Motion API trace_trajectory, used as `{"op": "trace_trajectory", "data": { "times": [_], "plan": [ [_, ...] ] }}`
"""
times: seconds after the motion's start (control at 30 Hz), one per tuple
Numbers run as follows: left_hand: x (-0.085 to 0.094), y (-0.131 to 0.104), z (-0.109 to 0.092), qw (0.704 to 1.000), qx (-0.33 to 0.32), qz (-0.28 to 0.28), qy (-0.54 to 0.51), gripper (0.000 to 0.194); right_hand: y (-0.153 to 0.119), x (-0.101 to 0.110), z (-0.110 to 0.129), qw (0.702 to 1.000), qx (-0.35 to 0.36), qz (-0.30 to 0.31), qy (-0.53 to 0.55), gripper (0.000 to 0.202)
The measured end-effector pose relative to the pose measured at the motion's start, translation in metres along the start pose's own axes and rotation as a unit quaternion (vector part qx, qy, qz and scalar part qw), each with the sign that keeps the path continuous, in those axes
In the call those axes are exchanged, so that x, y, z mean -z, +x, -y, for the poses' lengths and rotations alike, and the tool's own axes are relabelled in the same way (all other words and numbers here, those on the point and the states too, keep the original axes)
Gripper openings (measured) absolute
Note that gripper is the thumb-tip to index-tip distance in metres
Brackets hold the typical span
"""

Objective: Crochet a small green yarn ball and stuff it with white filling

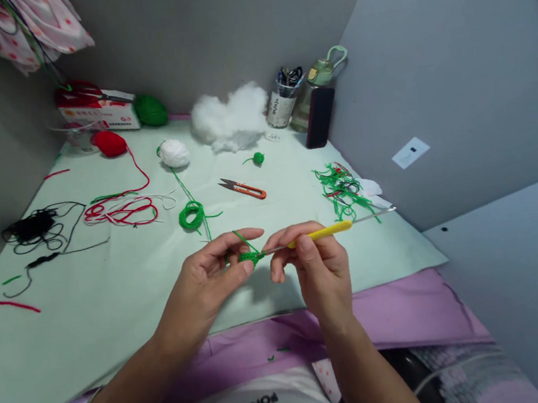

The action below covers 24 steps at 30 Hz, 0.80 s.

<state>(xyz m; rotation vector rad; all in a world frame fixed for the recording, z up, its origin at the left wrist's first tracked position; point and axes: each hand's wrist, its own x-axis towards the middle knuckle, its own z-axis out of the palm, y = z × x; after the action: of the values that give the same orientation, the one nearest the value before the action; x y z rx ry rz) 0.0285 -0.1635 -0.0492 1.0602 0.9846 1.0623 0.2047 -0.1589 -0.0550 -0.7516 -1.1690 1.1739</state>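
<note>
My left hand (211, 271) pinches a small green crochet piece (251, 257) between thumb and fingers. A strand of green yarn runs up over its raised index finger. In my right hand (315, 258) is a crochet hook with a yellow handle (327, 231), closed in the fingers like a pen. The hook's metal tip meets the edge of the green piece; whether it passes through a stitch I cannot tell. Beyond my left hand lies a coil of green yarn (191, 216), its strands trailing close to the fingers. Orange thread snips (243, 189) rest farther back.
White stuffing (230, 118), a white yarn ball (174, 153), a red yarn ball (110, 144) and a small green ball (258, 158) lie toward the back. Black yarn (33, 228) is at left, yarn scraps (340, 187) at right. A phone (320, 117) leans beside a bottle (321, 72).
</note>
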Motion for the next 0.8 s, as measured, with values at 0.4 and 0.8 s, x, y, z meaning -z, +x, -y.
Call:
{"op": "trace_trajectory", "data": {
  "times": [0.4,0.8],
  "plan": [
    [-0.003,0.000,-0.005,0.999,-0.011,-0.016,0.041,0.029,-0.001,-0.003,0.001,1.000,0.017,0.005,0.003,0.021],
    [-0.012,-0.001,-0.009,0.985,-0.085,-0.087,0.123,0.027,-0.007,-0.001,-0.001,0.979,0.123,0.035,-0.161,0.025]
  ]
}}
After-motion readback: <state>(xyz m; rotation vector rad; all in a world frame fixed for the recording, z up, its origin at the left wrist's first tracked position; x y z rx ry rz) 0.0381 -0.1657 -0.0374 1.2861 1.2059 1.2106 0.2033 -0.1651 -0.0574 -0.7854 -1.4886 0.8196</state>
